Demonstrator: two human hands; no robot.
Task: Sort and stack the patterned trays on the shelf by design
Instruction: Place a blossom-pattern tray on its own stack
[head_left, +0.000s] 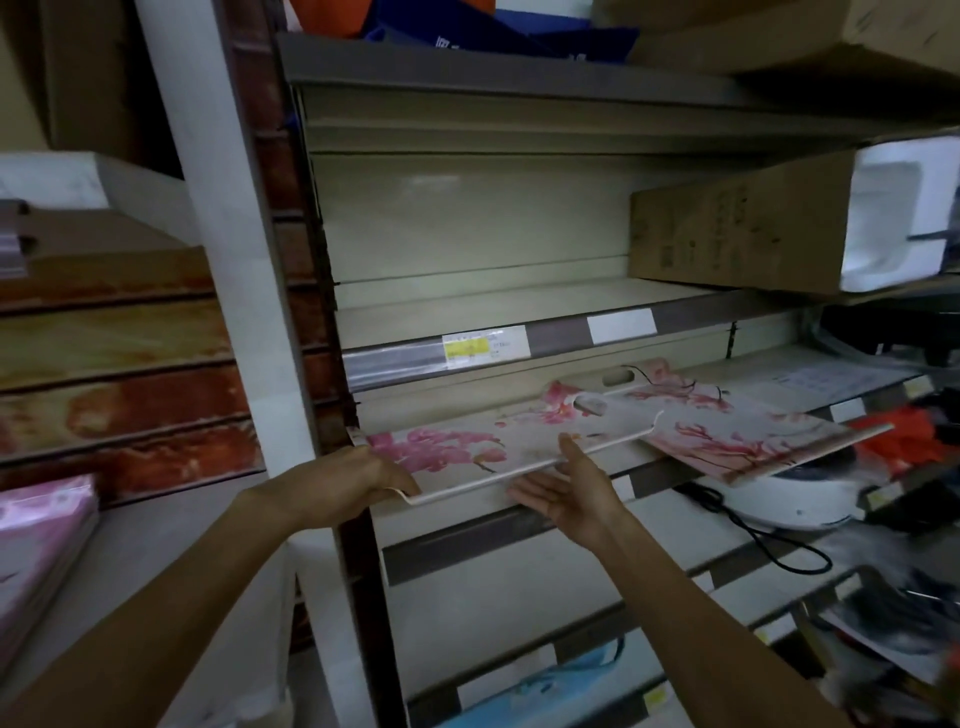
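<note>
A pale tray with pink orchid flowers (467, 447) lies on the middle shelf (519, 525), its front edge jutting past the shelf lip. My left hand (345, 480) grips its near left corner. My right hand (563, 488) is flat with straight fingers against the tray's front edge, palm up. A second tray with red-pink blossom branches (737, 434) lies to the right, partly under the first and overhanging the shelf. The cut-out handle of another tray (618, 375) shows behind them.
A cardboard box (737, 228) with white foam sits on the upper shelf at right. A white appliance (795, 499) with a black cord sits below the right tray. A white post (234, 249) stands left of the shelf. Pink packets (36, 551) lie at far left.
</note>
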